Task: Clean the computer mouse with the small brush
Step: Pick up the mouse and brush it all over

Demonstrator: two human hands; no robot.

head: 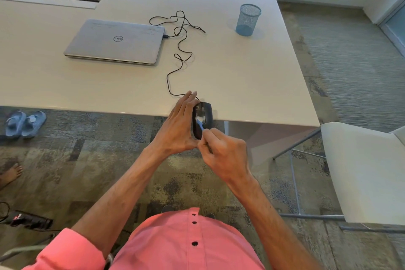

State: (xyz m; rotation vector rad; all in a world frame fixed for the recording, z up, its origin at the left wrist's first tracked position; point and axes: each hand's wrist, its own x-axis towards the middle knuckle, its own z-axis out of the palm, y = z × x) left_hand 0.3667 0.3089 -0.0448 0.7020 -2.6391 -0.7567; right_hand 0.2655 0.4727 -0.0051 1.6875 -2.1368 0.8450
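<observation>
A black computer mouse [206, 114] is held up at the table's front edge, its underside turned toward me. My left hand [177, 127] grips it from the left with fingers stretched along its side. My right hand [223, 153] pinches a small blue brush [200, 124], whose white bristles rest on the mouse's underside. The mouse's black cable [178, 50] snakes across the table to the closed silver laptop [114, 40].
The white table [252, 85] carries a blue mesh pen cup [248, 19] at the back right. A white chair [361, 169] stands to the right. Blue sandals [25, 124], someone's bare foot [12, 173] and a black power strip [28, 221] lie on the carpet at left.
</observation>
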